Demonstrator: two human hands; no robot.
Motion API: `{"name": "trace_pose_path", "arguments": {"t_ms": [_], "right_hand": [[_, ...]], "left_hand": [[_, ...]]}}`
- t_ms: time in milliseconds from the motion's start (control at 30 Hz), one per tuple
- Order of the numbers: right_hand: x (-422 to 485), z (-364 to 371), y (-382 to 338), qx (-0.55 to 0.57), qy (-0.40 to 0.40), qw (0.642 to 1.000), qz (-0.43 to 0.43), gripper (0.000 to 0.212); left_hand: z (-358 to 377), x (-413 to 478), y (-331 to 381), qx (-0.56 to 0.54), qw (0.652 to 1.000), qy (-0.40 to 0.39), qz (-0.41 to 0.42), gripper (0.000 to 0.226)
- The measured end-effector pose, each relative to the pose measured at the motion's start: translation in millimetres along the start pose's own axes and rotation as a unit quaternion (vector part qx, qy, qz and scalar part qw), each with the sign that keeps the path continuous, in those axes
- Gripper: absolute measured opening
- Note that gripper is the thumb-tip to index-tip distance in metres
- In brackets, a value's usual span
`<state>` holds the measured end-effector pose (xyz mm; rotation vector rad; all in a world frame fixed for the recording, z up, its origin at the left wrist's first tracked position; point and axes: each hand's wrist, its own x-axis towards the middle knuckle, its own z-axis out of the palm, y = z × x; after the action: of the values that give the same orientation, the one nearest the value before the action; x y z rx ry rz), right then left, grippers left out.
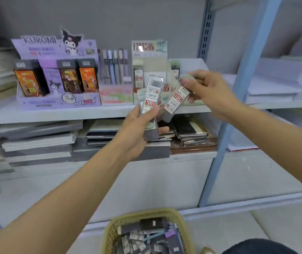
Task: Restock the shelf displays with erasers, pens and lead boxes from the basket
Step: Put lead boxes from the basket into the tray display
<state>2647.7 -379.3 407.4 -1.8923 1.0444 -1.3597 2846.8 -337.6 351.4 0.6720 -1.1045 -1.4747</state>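
The shelf (54,114) ran across at twelve o'clock; the basket (109,233) sat at six, holding more stock. The lead display (149,52) stood just beyond your hands. Your left hand (139,129) gripped a stack of lead boxes (151,99), seemingly as a ready supply. Your right hand (203,87), at two o'clock, pinched a single lead box (176,100), likely bound for that display.

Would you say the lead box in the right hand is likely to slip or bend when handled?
Probably stiff: the lead box hangs straight though the right hand pinches only its top end. Its glossy clear case may slip.
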Motion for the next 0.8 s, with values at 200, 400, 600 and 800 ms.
{"name": "trace_pose_path", "arguments": {"t_ms": [200, 400, 600, 800], "right_hand": [[69.1, -63.7, -31.4, -0.051, 0.093, 0.989, -0.099, 0.009], [117.8, -68.1, -10.3, -0.180, 0.011, 0.976, -0.124, 0.009], [147.0, -47.8, 14.5, -0.244, -0.031, 0.959, -0.142, 0.011], [153.2, -46.6, 23.4, -0.265, -0.035, 0.956, -0.119, 0.017]], "left_hand": [[23.2, 42.3, 47.6, 0.053, 0.996, 0.027, 0.062, 0.020], [17.7, 77.3, 61.7, 0.052, 0.996, 0.053, 0.055, 0.021], [7.4, 92.5, 58.6, 0.088, 0.994, 0.038, 0.050, 0.021], [1.5, 94.1, 57.9, 0.102, 0.994, 0.030, 0.037, 0.022]]}}
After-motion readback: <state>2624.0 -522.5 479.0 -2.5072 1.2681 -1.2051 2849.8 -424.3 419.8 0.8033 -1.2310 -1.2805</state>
